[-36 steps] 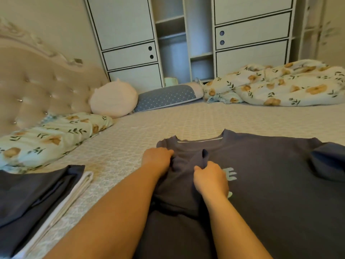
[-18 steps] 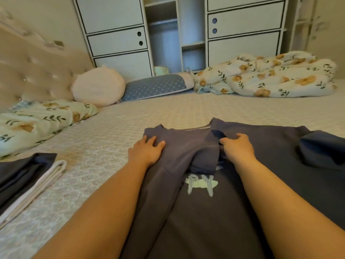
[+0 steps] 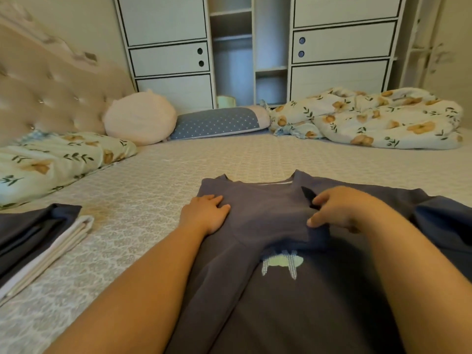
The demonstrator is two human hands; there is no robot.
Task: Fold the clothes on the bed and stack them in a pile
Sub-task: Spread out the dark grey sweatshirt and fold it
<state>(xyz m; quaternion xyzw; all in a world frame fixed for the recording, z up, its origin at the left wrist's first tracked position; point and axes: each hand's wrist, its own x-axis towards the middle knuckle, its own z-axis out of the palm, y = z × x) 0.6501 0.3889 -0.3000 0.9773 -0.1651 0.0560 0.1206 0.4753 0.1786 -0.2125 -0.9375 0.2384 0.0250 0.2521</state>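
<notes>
Bedroom with a white wardrobe at twelve o'clock and a tufted headboard at ten o'clock. Nearer lies a wide bed covered in a pale patterned sheet. A dark blue shirt is spread on the bed at six o'clock, collar pointing away, its left side already folded inward over the chest print. The left hand lies flat with straight fingers, pressing that folded edge down. The right hand has curled fingers pinching a ridge of cloth just below the collar. A pile of folded clothes sits at eight o'clock, apart from the shirt. A floral quilt is bunched at two o'clock, with a round pillow and a dotted bolster at eleven.

Likely risk: if the right hand tugs while the left lifts, the fold could slide and crease unevenly, leaving a lopsided shirt for the pile.
</notes>
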